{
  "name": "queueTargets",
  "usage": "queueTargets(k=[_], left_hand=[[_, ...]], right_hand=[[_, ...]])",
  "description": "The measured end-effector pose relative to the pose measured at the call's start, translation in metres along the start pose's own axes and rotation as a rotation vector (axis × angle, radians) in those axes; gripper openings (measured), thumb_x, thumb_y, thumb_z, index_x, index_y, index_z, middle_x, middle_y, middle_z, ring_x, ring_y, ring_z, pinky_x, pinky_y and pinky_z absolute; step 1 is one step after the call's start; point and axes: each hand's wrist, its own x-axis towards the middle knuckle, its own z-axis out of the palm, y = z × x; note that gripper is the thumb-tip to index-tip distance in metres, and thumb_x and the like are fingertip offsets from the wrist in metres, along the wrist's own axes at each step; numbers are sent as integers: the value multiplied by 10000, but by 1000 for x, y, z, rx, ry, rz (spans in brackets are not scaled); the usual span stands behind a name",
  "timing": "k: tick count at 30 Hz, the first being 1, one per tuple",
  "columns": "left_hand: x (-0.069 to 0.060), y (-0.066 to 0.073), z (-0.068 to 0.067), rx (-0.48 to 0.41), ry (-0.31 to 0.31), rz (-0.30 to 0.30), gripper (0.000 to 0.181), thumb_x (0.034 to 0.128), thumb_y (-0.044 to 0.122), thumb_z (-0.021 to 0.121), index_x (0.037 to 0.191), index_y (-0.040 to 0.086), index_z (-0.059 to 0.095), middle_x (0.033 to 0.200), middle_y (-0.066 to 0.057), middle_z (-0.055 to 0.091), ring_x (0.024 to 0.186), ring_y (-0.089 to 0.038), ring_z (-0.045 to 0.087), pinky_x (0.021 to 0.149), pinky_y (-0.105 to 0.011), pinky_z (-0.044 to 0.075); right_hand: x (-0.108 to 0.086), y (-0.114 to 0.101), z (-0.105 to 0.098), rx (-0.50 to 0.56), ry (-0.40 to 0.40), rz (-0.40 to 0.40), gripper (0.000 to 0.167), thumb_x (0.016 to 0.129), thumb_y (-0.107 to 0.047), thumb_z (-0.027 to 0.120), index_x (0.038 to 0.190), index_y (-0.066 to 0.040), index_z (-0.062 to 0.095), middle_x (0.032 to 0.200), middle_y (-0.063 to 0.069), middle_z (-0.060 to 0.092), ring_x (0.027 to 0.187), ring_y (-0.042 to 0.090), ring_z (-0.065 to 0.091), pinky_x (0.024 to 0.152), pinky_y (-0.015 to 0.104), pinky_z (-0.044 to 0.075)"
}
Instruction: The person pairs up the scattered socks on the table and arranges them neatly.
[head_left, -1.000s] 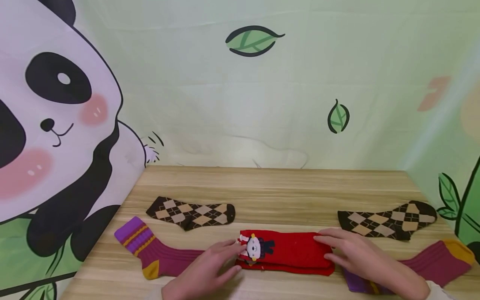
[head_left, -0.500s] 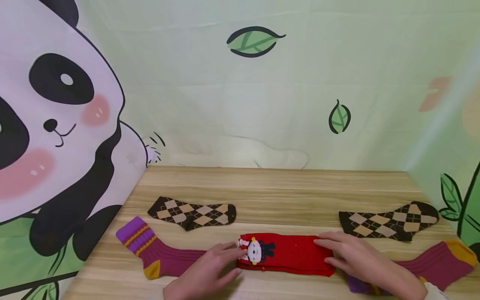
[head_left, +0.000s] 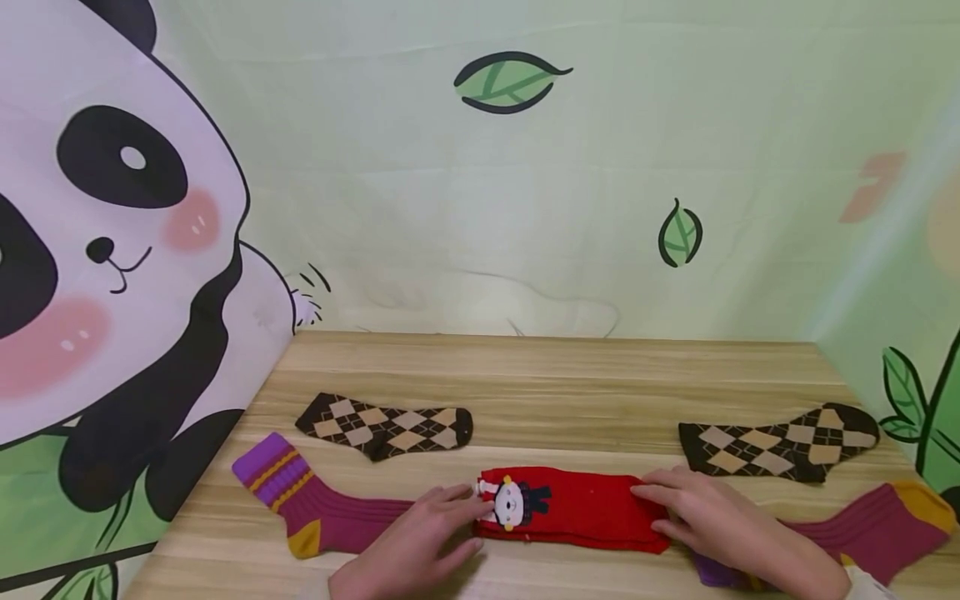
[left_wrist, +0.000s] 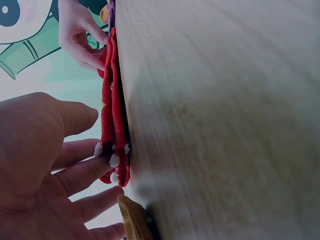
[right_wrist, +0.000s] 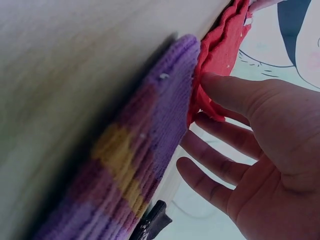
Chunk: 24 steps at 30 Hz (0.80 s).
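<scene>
Zero clenching: L hand [head_left: 420, 533] is loose, fingers extended, tips touching the cartoon-face end of the red socks [head_left: 600, 510]; R hand [head_left: 708, 517] is likewise relaxed, w/ fingers & thumb against the other end. Red socks lie flat btwn the hands, one atop the other, on the near part of the surface [head_left: 555, 375], layers slightly offset along the near edge. Step in hand is prob. squaring up the pair. Next move calls for, I'd guess, evening that edge, then a firm pinch thru both layers if they're to be lifted or folded. Further out: purple sock [head_left: 341, 510] partly hidden by L hand; other purple sock [head_left: 862, 533] partly hidden by R forearm, cuff near the red. Farther back, L checked sock [head_left: 382, 427] & R checked sock [head_left: 787, 446], well apart, not yet paired.
</scene>
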Motion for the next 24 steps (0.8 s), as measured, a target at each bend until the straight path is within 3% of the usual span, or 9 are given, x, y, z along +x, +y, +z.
queueTargets(k=[10,14,17,20,24], left_hand=[[3,2,-2,8,-19,-7,416,1021,347,629,1414,211,631,1455,-2,592,1391,-288,496,1099,-546,436],[4,3,-5,33,-18,19,406,1029,354,615,1398,188,641,1432,14,609,1401,-284,488,1138,-564,380],[5,5,-8,69,30,78,361,1028,326,622,1338,152,680,1367,-6,651,1347,-272,541,1137,-535,393],[7,6,-9,105,121,126,281,1013,275,651,1240,129,729,1245,-14,690,1205,-217,617,1056,-445,490],[13,7,-10,120,234,134,236,982,253,697,1180,136,752,1126,20,668,1038,-121,616,921,-335,551]], right_hand=[[-1,0,-1,-1,-27,15,389,854,-205,838,1205,-61,749,1188,86,702,1058,259,681,849,422,595],[0,0,-3,-8,-20,4,366,853,-208,839,1183,-73,759,1152,68,710,1029,245,683,840,413,595],[1,1,-6,-10,5,-22,340,842,-201,849,1154,-91,769,1099,39,714,982,217,683,812,391,596],[3,4,-9,-27,59,-50,333,813,-194,873,1120,-107,778,1033,13,703,904,163,672,734,327,593],[5,6,-14,-51,147,-80,350,774,-181,902,1094,-113,777,970,-7,661,808,87,616,624,227,540]])
